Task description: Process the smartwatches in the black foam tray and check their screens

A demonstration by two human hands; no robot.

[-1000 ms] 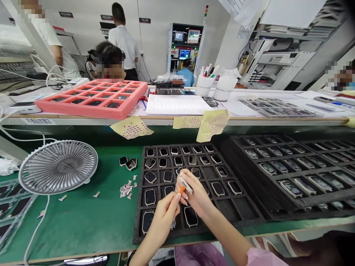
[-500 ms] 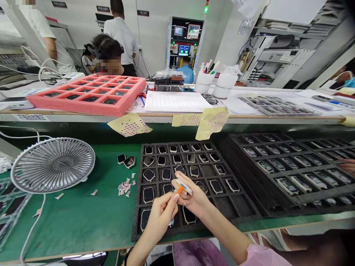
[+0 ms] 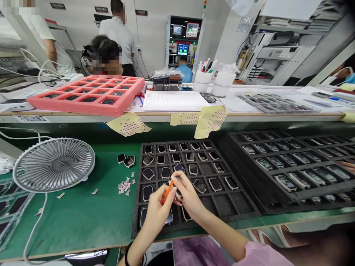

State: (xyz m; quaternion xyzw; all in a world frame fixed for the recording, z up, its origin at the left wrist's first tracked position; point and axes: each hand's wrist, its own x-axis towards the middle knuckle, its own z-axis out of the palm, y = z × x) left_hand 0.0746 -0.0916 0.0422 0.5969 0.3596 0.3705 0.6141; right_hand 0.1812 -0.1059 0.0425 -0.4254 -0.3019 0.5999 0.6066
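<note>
Low centre of the frame, left hand [image 3: 159, 207]: I see thumb and fingertips pinched on an orange tool [image 3: 168, 192], which slants up to the right.
Right hand [image 3: 189, 195]: just beside the left, fingers curled around a small device [image 3: 179, 193]; only part of it shows to me, so I cannot tell which way it faces.
Tool tip: next to the right fingertips, though from this feed I cannot tell whether it touches the device.
Black wristband [image 3: 127, 255]: on the left wrist, at the bottom edge of the frame.
Black foam tray [image 3: 139, 192]: below the 2 hands at centre, its compartments bearing watch units [image 3: 215, 184] with dark screens up, some turned askew.
Pale tabs [image 3: 127, 186]: heaped just left of the tray, with 3 more scattered toward the left of the frame.
Loose watch units [image 3: 129, 161]: above the heap, lying close together on the green worktop [image 3: 83, 218].
Round fan [image 3: 54, 165]: left of the frame, its grille facing up.
Stacked black trays [image 3: 246, 173]: right of the frame, with rows of watch units and another person's hand [image 3: 348, 165] at the right edge.
Shelf: across the frame above the trays, with a coral foam tray [image 3: 122, 109] at left, a printed form [image 3: 177, 101] in the middle and a pen cup [image 3: 202, 79] beyond it.
Co-workers: I count several, mostly upper left.
</note>
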